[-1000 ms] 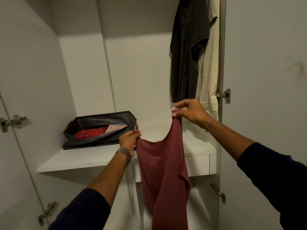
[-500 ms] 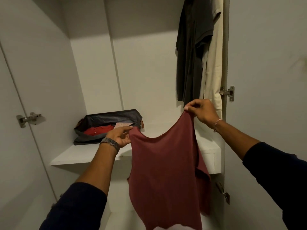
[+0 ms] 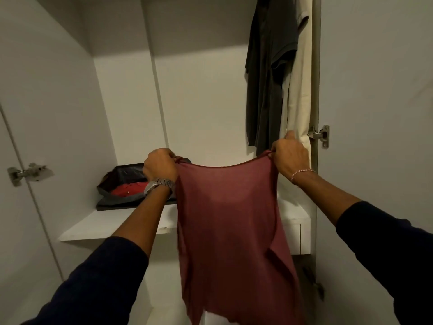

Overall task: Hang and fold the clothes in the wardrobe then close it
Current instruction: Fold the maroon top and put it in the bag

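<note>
The maroon top (image 3: pixel 229 221) hangs spread in front of the wardrobe shelf (image 3: pixel 112 227), its upper corners pinched by the left hand (image 3: pixel 160 166) and right hand (image 3: pixel 290 158), which should probably keep that edge taut and level before folding.

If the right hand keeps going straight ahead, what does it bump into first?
Probably the cream garment hanging just beyond the right hand, beside the dark shirt; how far behind it hangs is unclear.
</note>
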